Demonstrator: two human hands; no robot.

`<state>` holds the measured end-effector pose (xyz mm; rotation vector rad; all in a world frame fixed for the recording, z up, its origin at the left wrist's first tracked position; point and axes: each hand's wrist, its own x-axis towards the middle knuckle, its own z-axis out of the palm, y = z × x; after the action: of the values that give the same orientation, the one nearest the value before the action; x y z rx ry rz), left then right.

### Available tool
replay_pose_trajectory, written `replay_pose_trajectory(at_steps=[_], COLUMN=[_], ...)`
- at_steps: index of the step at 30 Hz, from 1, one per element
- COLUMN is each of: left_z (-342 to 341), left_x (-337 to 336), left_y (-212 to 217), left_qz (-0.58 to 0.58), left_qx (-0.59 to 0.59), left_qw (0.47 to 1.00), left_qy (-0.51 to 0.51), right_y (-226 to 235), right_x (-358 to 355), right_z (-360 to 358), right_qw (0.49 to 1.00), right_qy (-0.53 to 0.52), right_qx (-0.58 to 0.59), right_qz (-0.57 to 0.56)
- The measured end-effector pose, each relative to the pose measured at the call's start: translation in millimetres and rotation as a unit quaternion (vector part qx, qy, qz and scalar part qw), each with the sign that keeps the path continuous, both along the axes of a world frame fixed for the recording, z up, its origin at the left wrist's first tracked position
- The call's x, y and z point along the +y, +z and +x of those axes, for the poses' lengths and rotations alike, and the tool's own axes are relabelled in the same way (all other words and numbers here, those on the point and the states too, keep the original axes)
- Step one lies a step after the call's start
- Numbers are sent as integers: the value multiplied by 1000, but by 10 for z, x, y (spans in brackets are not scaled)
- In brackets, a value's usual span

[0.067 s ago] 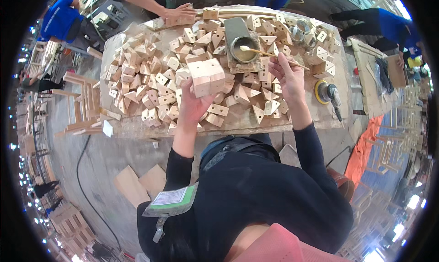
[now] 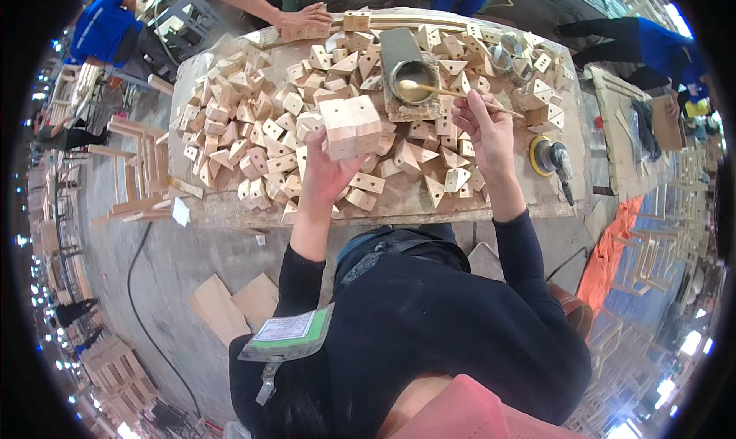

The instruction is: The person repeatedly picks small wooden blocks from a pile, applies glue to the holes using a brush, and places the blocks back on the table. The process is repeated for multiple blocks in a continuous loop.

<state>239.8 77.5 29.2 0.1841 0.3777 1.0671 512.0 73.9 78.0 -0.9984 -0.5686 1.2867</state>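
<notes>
My left hand [image 2: 328, 170] is closed around pale wooden blocks [image 2: 351, 124] with drilled holes, held together above the table; I cannot tell how many pieces. In my right hand [image 2: 488, 128], the fingers pinch a thin wooden stick [image 2: 443, 92] with a pale, thickened tip. That tip is over the mouth of a round container [image 2: 393, 77] with beige, paste-like stuff inside. The container rests on a wooden board, against a grey block [image 2: 399, 46]. Loose drilled wooden blocks [image 2: 267, 161], many of them wedge-shaped, lie all about both hands.
A yellow-rimmed sander [image 2: 546, 157] lies on the worktable [image 2: 506, 209] at right. Clear cups [image 2: 506, 52] stand at the far right. Across the table, another person's hand [image 2: 305, 19] rests on a block. Wooden frames [image 2: 138, 159] stand at left; a cable [image 2: 138, 270] crosses the floor.
The stick's tip has shifted slightly left and nearer within the container's mouth. My left hand keeps its hold on the blocks. The whole view has moved a little.
</notes>
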Motion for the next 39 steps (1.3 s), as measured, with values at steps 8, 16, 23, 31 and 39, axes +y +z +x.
replay_pose_trajectory(at_steps=[8,16,23,31,39], left_z=[150,150,120,160,159], left_x=[94,58,41,73,68], left_y=[213,296,309,366,350], left_qz=[35,38,18,25,20], left_qx=[-70,-65,-93,-130,-233], left_qw=[996,997,995,990,969], left_qy=[-42,-34,-33,-47,-84], right_y=[331,397,399,431,482], right_x=[-152,-104,-165,-175,-102], right_z=[-263,-291,-274,-240,-265], right_qw=[989,984,976,972,974], right_qy=[50,40,97,104,85], right_qx=[-112,-126,-102,-127,-123], right_qz=[84,122,167,166,172])
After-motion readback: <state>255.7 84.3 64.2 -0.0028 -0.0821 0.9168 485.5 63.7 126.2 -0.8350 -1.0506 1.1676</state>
